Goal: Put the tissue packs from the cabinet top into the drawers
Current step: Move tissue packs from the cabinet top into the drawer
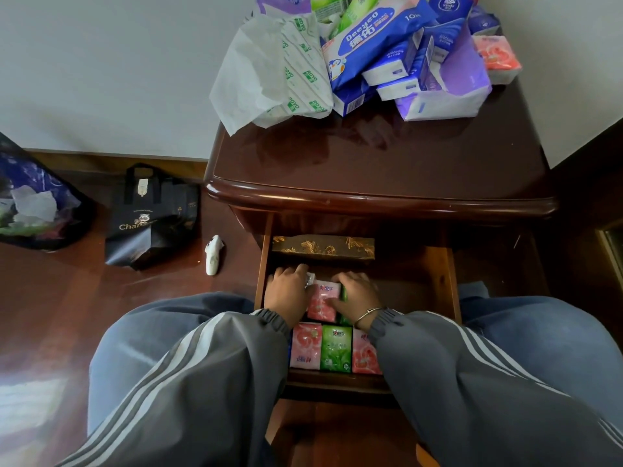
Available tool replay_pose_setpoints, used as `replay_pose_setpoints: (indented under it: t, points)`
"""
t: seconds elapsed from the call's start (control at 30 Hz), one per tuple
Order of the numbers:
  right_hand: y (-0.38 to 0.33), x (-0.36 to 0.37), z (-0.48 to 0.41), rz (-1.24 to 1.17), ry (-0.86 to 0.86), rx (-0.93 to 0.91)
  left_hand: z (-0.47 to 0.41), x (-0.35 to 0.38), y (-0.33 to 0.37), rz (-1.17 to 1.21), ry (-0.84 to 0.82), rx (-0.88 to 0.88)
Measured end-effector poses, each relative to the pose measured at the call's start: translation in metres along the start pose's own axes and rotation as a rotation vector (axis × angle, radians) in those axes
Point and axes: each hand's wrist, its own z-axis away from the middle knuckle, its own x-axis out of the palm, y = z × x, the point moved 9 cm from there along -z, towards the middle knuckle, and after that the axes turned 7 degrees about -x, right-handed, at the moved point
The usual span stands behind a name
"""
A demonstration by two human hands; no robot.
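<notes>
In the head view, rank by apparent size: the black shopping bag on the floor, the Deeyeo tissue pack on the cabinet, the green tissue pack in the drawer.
1. Deeyeo tissue pack and black shopping bag: look alike, too close to rank.
2. Green tissue pack, clearly smallest.

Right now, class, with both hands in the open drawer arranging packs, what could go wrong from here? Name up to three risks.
1. The pile on the cabinet top is loosely heaped; the white wrapper overhangs the edge and may slide off.
2. Both hands, left and right, are inside the drawer; pushing it could pinch fingers.
3. Pressing the pink pack in may crush it.
</notes>
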Motion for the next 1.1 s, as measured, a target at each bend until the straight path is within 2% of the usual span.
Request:
replay_pose_setpoints:
  t: [0.1,0.33,0.47,0.57,0.7,0.87,0.97,1.1]
  points:
    - [0.000,-0.003,-0.004,-0.057,0.009,0.014,-0.004,0.002,-0.002,0.042,-0.017,-0.025]
    - [-0.003,-0.005,-0.011,-0.050,-0.091,-0.029,-0.004,0.003,-0.008,0.272,-0.064,-0.058]
    - [-0.003,-0.021,-0.011,-0.257,-0.072,-0.065,-0.007,0.008,-0.014,0.332,-0.132,-0.097]
    - [-0.004,-0.032,-0.009,-0.402,-0.060,-0.092,-0.007,0.015,-0.016,0.307,-0.192,-0.081]
    - [-0.002,-0.042,-0.010,-0.466,0.063,-0.064,-0.003,0.024,-0.011,0.091,-0.185,0.010]
    - [-0.015,-0.026,-0.019,-0.386,0.016,-0.061,-0.004,0.005,-0.010,0.124,-0.071,0.017]
    - [-0.025,-0.015,-0.023,-0.349,-0.038,-0.058,-0.002,-0.008,-0.007,0.037,-0.009,0.072]
    - [-0.032,-0.007,-0.022,-0.200,-0.096,-0.085,0.003,-0.008,-0.011,0.007,-0.036,0.105]
